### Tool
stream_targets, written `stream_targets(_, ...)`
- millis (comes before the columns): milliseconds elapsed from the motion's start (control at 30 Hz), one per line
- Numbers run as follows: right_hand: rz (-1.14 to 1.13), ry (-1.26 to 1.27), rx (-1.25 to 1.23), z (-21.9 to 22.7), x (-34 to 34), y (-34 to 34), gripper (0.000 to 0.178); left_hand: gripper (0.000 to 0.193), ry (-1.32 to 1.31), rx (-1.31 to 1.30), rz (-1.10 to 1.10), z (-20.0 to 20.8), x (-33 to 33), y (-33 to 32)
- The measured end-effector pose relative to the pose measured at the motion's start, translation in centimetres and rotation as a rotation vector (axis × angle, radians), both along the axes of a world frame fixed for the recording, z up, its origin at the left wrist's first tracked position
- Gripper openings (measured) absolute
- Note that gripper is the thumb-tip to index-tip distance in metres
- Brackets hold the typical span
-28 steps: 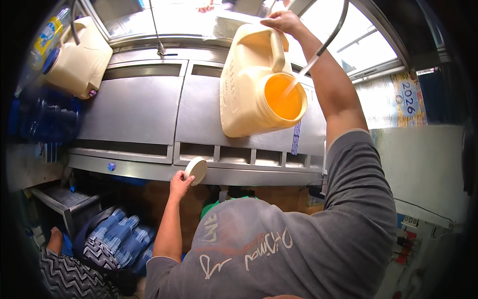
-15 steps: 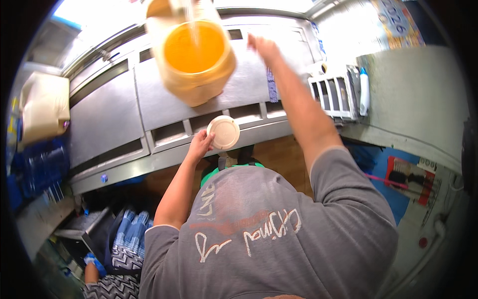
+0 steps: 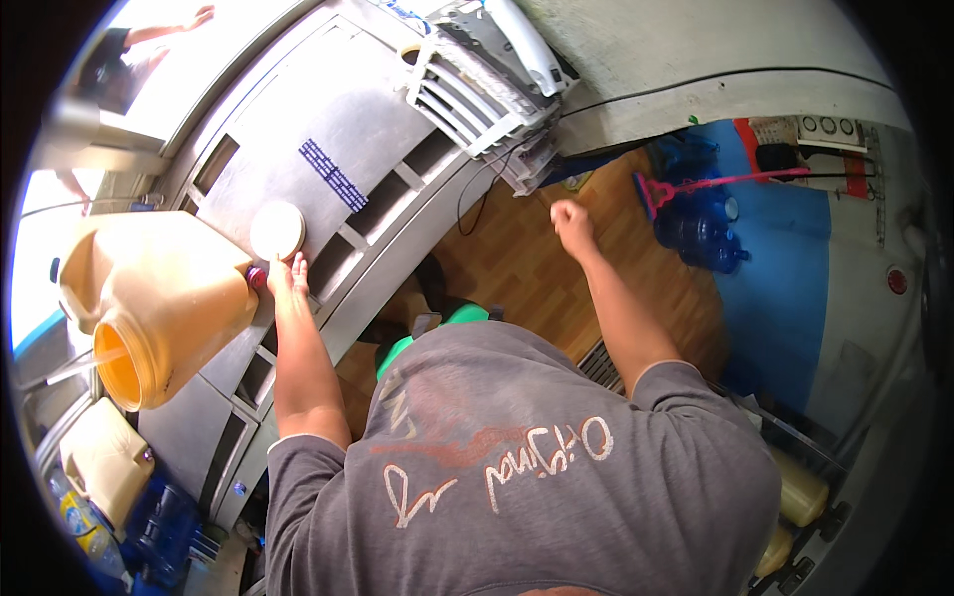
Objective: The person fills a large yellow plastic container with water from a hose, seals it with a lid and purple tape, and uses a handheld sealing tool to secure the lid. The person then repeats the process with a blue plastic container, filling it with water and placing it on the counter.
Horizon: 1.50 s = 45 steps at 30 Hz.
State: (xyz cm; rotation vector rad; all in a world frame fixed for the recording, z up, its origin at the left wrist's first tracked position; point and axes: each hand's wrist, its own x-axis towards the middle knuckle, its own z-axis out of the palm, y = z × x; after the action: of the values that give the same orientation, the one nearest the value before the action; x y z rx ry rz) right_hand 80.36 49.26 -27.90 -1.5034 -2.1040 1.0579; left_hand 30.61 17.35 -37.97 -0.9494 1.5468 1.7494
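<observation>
My left hand point(image 3: 290, 279) reaches over the steel counter with its fingers stretched out. Its fingertips meet the edge of a round cream lid point(image 3: 278, 229), which appears to rest on the metal. Left of that hand stands a large yellowish plastic jerrycan point(image 3: 179, 278), its wide mouth facing me. A clear stream or tube point(image 3: 84, 367) enters the mouth from the left. Over the wooden floor, away from the counter, hangs my right hand point(image 3: 573, 228) with curled fingers. What they hold, if anything, is hidden.
A purple-patterned strip point(image 3: 333, 177) lies on the counter point(image 3: 288, 119). Beyond it stands a white slatted rack point(image 3: 467, 104). A pink-handled squeegee point(image 3: 725, 181) and blue water bottles point(image 3: 696, 228) are at right. Another cream jerrycan point(image 3: 104, 452) sits at lower left.
The view has turned right, so the counter and jerrycan appear further left. My right hand has swung from above the counter to over the floor. My left hand's fingers have straightened beside the lid.
</observation>
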Motion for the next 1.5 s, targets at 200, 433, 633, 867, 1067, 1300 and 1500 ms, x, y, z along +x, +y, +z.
stream_targets(200, -0.362, 0.6, -0.55, 4.1, -8.9, 10.2, 0.013, 0.08, 0.361, -0.211, -0.397, 4.8, 6.0, -0.4)
stream_targets(433, -0.542, 0.728, -0.797, 4.1, -11.0, 11.5, 0.017, 0.079, 0.366, -0.354, -0.767, 5.5, 10.6, -2.4)
stream_targets(633, -0.194, -0.166, 0.524, 6.6, -7.0, 10.2, 0.047, 0.075, 0.64, -0.451, -0.865, 8.0, 11.0, -2.1)
stream_targets(867, 0.253, -0.551, 0.554, 7.0, -10.1, 11.3, 0.023, 0.066, 0.803, -0.403, -1.049, 12.0, 12.7, 1.5)
stream_targets(1067, 0.201, -0.416, 0.639, 7.0, -9.5, 11.6, 0.02, 0.058, 0.803, -0.355, -1.116, 14.1, 14.2, 2.9)
stream_targets(1300, 0.052, -0.045, 0.244, 8.8, -7.6, 11.4, 0.018, 0.052, 0.819, -0.217, -1.139, 17.2, 14.9, 5.6)
stream_targets(1500, 0.117, 0.348, -0.445, 13.4, -4.5, 7.6, 0.016, 0.045, 1.175, -0.047, -1.296, 25.0, 18.7, 11.4)
